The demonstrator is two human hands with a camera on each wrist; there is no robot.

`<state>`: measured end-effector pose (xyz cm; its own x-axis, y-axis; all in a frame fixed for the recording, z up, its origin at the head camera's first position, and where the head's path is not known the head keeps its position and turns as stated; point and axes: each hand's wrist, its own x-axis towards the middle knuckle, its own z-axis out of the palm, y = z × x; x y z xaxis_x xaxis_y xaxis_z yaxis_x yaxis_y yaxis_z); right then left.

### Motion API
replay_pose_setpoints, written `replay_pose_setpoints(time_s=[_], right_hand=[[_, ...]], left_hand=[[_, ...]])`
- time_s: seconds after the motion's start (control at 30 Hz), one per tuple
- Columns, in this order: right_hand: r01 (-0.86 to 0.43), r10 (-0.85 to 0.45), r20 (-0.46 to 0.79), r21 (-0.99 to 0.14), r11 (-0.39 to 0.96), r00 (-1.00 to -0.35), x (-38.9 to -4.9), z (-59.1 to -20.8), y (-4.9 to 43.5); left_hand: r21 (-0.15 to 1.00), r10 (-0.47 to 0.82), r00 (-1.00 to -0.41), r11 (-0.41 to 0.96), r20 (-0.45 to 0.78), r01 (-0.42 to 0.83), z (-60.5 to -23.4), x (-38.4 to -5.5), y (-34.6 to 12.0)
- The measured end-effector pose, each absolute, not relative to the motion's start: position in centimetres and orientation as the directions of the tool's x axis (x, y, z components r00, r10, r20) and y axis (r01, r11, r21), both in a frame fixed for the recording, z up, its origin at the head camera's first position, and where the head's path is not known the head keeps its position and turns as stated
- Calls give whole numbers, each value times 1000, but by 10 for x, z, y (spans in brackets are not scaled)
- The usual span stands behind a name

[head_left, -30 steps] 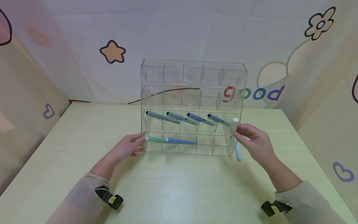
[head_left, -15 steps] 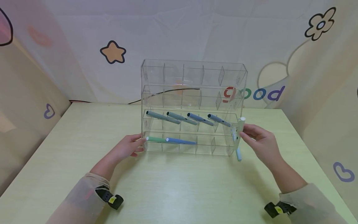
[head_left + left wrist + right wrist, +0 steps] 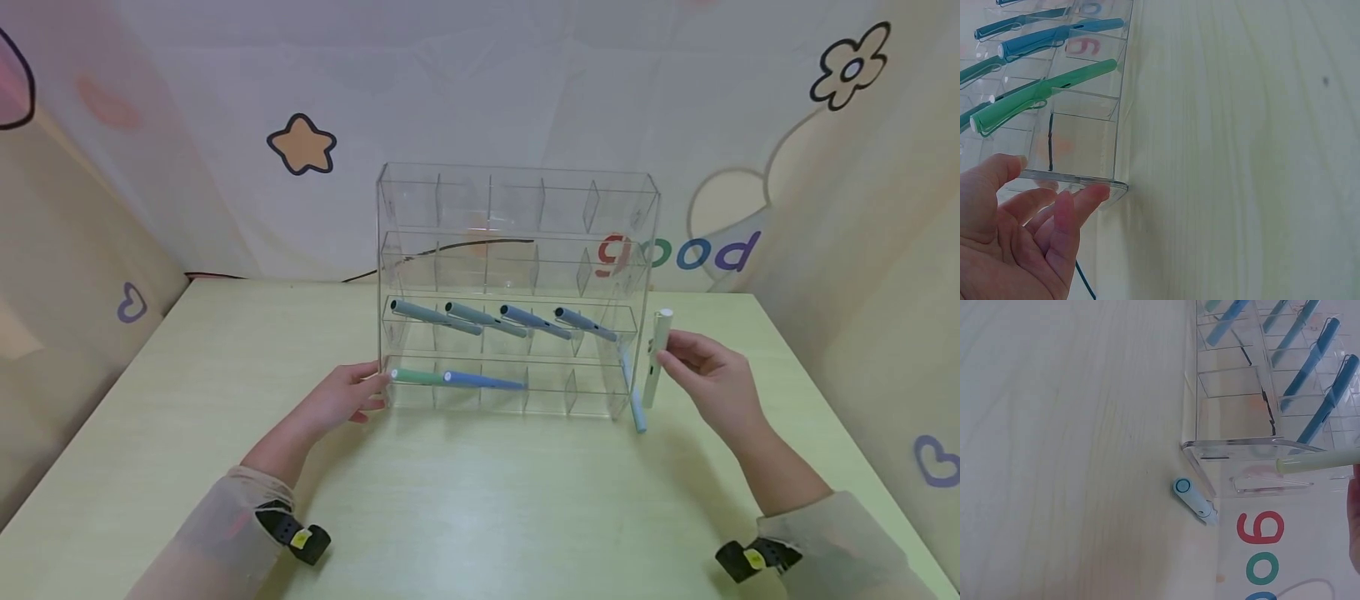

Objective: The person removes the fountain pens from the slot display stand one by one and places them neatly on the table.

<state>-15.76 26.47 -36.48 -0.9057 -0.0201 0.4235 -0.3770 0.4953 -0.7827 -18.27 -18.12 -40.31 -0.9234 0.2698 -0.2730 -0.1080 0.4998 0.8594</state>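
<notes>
A clear acrylic pen rack (image 3: pixel 517 402) with tiered compartments stands on the table. My left hand (image 3: pixel 348 392) grips its left end, thumb at the front edge and fingers against the side panel (image 3: pixel 1079 180). My right hand (image 3: pixel 712 379) pinches a pale green pen (image 3: pixel 657 358), held nearly upright just right of the rack and apart from it. In the rack's second tier from the bottom lie several blue and teal pens (image 3: pixel 532 319). A green pen (image 3: pixel 417 376) and a blue pen (image 3: pixel 483 380) rest in the bottom tier.
A light-blue pen (image 3: pixel 637 408) lies on the table (image 3: pixel 480 500) by the rack's right end, between the rack and the pale green pen. Behind the rack hangs a printed cloth (image 3: pixel 517 100), with more cloth at both sides.
My right hand has moved right with the pale green pen, from the rack's front right corner to outside its right end. The left hand and the pens in the rack stay put.
</notes>
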Motion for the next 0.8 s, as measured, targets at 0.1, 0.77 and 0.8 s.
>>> replay_pose_setpoints(time_s=[0.1, 0.77, 0.8], right_hand=[[-352, -3, 403, -794, 496, -915, -159, -366, 268], [26, 6, -26, -871, 491, -1000, -189, -391, 300], [40, 2, -45, -867, 496, -999, -191, -393, 301]], left_hand=[[857, 268, -924, 505, -272, -106, -402, -182, -181], [863, 264, -923, 491, -279, -120, -403, -183, -180], [863, 264, -923, 491, -279, -120, -402, -182, -180]])
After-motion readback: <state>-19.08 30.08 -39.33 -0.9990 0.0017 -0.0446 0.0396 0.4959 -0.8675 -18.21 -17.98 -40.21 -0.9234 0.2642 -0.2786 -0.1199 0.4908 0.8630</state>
